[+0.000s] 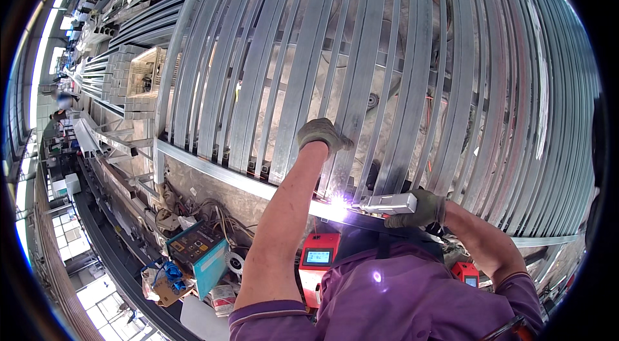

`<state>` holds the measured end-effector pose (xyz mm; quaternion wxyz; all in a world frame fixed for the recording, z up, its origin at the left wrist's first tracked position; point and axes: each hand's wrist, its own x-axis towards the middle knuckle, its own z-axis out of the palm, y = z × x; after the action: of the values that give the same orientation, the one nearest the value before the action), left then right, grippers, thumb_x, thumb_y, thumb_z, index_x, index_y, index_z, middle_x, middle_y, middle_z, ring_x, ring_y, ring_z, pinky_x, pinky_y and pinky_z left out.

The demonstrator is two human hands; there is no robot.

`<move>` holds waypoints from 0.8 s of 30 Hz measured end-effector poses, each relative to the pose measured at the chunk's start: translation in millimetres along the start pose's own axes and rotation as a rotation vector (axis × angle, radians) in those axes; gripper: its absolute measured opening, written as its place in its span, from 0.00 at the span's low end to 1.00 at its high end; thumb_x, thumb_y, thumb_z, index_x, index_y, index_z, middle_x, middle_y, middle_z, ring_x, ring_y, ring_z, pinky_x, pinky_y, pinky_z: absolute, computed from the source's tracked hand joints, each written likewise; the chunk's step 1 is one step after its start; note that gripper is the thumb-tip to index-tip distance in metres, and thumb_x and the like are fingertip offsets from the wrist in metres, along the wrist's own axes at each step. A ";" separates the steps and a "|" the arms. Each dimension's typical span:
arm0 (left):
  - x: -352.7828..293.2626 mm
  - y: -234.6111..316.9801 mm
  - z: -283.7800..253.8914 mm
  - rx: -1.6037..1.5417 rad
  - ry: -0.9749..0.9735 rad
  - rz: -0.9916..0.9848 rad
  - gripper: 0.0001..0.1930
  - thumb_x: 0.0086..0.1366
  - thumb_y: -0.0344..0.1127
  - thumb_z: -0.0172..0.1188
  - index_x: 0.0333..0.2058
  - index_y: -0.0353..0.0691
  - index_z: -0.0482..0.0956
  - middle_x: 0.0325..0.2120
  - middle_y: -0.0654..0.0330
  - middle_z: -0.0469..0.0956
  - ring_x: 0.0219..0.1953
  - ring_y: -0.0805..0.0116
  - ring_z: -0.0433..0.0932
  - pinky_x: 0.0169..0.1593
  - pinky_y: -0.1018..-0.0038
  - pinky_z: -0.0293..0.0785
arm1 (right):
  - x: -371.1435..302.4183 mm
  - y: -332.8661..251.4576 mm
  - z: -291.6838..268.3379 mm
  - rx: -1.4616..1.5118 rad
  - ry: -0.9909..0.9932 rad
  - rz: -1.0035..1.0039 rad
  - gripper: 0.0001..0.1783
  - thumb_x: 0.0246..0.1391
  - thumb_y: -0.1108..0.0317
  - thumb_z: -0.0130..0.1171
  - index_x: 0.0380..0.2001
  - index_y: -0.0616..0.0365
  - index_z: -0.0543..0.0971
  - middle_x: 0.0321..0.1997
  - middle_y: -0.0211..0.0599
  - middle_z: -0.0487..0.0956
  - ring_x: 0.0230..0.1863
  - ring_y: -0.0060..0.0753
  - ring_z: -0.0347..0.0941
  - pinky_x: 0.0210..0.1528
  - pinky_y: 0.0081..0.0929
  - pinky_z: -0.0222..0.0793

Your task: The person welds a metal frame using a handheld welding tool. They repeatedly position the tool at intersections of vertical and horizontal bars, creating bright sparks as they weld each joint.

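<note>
My right hand [422, 208], in a dark work glove, is wrapped round a boxy silver welding torch [387, 203]. From the torch's nozzle a bright white-violet flare [337, 207] burns against the near rail [225, 172] of a large metal frame, where a slat end meets it. The glare hides the joint itself. Farther up, my gloved left hand [322, 135] is closed over a grey metal slat [322, 76], with the thumb toward the wider slat [361, 76] on its right. Both slats run away from me, side by side.
A red unit with a lit screen [318, 257] stands close in front of me; a second red unit [465, 272] sits to the right. At lower left are a teal machine [200, 254] and tangled cables [222, 218]. Stacked tubes [138, 31] and a crate [147, 73] lie farther left.
</note>
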<state>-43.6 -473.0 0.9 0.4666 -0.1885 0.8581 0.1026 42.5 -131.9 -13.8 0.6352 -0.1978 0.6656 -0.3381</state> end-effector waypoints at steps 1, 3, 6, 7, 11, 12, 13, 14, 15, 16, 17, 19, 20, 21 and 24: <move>-0.2 -0.3 -0.2 0.000 0.002 0.000 0.48 0.55 0.73 0.80 0.62 0.39 0.86 0.61 0.49 0.87 0.64 0.53 0.86 0.66 0.59 0.82 | 0.8 3.2 1.2 -0.003 0.009 -0.008 0.40 0.56 0.30 0.79 0.59 0.47 0.88 0.32 0.33 0.89 0.26 0.28 0.86 0.29 0.30 0.83; -0.5 -0.8 -0.7 -0.003 0.002 0.000 0.48 0.55 0.73 0.80 0.62 0.39 0.86 0.60 0.48 0.87 0.64 0.52 0.86 0.66 0.59 0.82 | 1.3 6.0 2.3 -0.015 0.021 -0.007 0.39 0.55 0.29 0.79 0.57 0.48 0.89 0.31 0.33 0.89 0.26 0.28 0.86 0.29 0.31 0.83; 1.2 -2.5 0.8 -0.009 -0.003 -0.007 0.48 0.54 0.74 0.80 0.61 0.40 0.86 0.60 0.49 0.87 0.64 0.52 0.86 0.66 0.59 0.82 | 0.1 5.4 2.0 -0.037 0.022 0.024 0.39 0.54 0.28 0.78 0.54 0.49 0.90 0.29 0.33 0.88 0.26 0.28 0.86 0.30 0.31 0.83; 0.2 -1.7 -0.2 -0.010 -0.006 -0.009 0.48 0.54 0.74 0.80 0.61 0.40 0.86 0.60 0.49 0.87 0.64 0.52 0.86 0.66 0.59 0.82 | -0.7 5.0 1.8 -0.040 0.024 0.037 0.39 0.54 0.28 0.78 0.53 0.49 0.90 0.28 0.33 0.88 0.26 0.28 0.86 0.31 0.31 0.83; -1.4 0.1 -3.0 -0.001 -0.011 -0.014 0.49 0.54 0.76 0.79 0.61 0.40 0.86 0.60 0.50 0.87 0.64 0.53 0.86 0.66 0.59 0.82 | -6.6 -2.7 -0.8 -0.045 0.020 0.066 0.38 0.54 0.27 0.78 0.52 0.49 0.91 0.29 0.33 0.88 0.26 0.28 0.86 0.31 0.31 0.83; 1.0 -2.5 1.0 0.003 0.007 -0.004 0.49 0.54 0.76 0.78 0.61 0.40 0.86 0.60 0.50 0.87 0.64 0.54 0.86 0.66 0.59 0.81 | -10.4 -5.7 -1.4 -0.041 0.021 0.064 0.38 0.54 0.28 0.78 0.53 0.48 0.91 0.30 0.34 0.89 0.27 0.29 0.87 0.32 0.31 0.83; 1.4 -4.0 2.7 0.005 0.026 0.007 0.49 0.54 0.77 0.78 0.61 0.40 0.86 0.60 0.51 0.87 0.64 0.54 0.85 0.67 0.59 0.81 | -14.1 -9.1 -2.4 -0.037 0.023 0.062 0.39 0.54 0.28 0.78 0.54 0.48 0.91 0.31 0.35 0.89 0.27 0.30 0.87 0.33 0.32 0.83; 2.4 -4.5 4.0 0.010 0.031 0.011 0.49 0.54 0.77 0.78 0.61 0.41 0.86 0.60 0.51 0.87 0.64 0.54 0.85 0.67 0.59 0.81 | -19.2 -11.9 -2.4 -0.023 0.033 0.050 0.39 0.55 0.28 0.77 0.55 0.48 0.90 0.32 0.36 0.90 0.29 0.32 0.88 0.34 0.32 0.84; 3.4 -4.4 5.6 0.015 0.037 0.015 0.49 0.54 0.77 0.78 0.61 0.41 0.86 0.60 0.51 0.87 0.64 0.54 0.85 0.67 0.59 0.81 | -24.0 -14.4 -2.8 -0.009 0.043 0.039 0.39 0.55 0.28 0.77 0.56 0.47 0.90 0.34 0.37 0.90 0.31 0.33 0.89 0.36 0.33 0.84; 3.9 -4.4 6.9 0.019 0.041 0.019 0.49 0.54 0.77 0.77 0.61 0.41 0.86 0.60 0.51 0.87 0.65 0.54 0.85 0.67 0.59 0.81 | -28.4 -15.6 -4.5 -0.052 0.050 0.030 0.40 0.57 0.28 0.75 0.58 0.47 0.89 0.41 0.42 0.92 0.41 0.41 0.91 0.46 0.35 0.85; 4.3 -5.2 8.0 0.012 0.047 0.023 0.49 0.54 0.77 0.77 0.61 0.41 0.86 0.60 0.51 0.87 0.65 0.54 0.85 0.67 0.59 0.81 | -33.8 -19.4 -5.5 -0.052 0.063 0.018 0.40 0.57 0.27 0.74 0.59 0.47 0.89 0.43 0.43 0.92 0.44 0.42 0.91 0.49 0.36 0.84; 3.5 -6.9 9.4 -0.002 0.059 0.030 0.50 0.54 0.78 0.77 0.61 0.41 0.85 0.60 0.51 0.87 0.65 0.54 0.85 0.67 0.60 0.81 | -47.9 -30.4 -8.3 -0.052 0.090 -0.006 0.40 0.57 0.27 0.73 0.59 0.47 0.89 0.46 0.44 0.92 0.49 0.45 0.90 0.54 0.36 0.83; 1.6 -7.6 10.8 -0.026 0.055 0.033 0.48 0.56 0.77 0.75 0.61 0.40 0.85 0.60 0.51 0.86 0.65 0.54 0.84 0.67 0.59 0.81 | -54.8 -35.1 -11.8 -0.034 0.070 0.017 0.38 0.60 0.29 0.73 0.60 0.46 0.88 0.48 0.45 0.92 0.51 0.46 0.90 0.55 0.36 0.83; -1.4 -8.6 13.4 -0.049 0.052 0.035 0.47 0.59 0.77 0.74 0.61 0.40 0.85 0.61 0.51 0.86 0.65 0.54 0.84 0.66 0.59 0.81 | -59.9 -37.6 -12.4 -0.036 0.100 -0.014 0.38 0.60 0.30 0.73 0.60 0.46 0.88 0.47 0.45 0.92 0.50 0.46 0.90 0.55 0.37 0.83; -8.9 -13.4 13.8 -0.068 0.097 0.042 0.41 0.67 0.73 0.68 0.60 0.40 0.85 0.60 0.51 0.87 0.64 0.53 0.85 0.65 0.58 0.81 | -65.6 -32.4 -13.0 -0.083 0.231 -0.176 0.34 0.63 0.35 0.74 0.60 0.48 0.88 0.47 0.44 0.92 0.49 0.46 0.90 0.53 0.38 0.84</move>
<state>-23.0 -478.3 0.9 0.4153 -0.1908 0.8796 0.1321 31.9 -106.3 55.2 0.5138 -0.2412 0.7276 -0.3852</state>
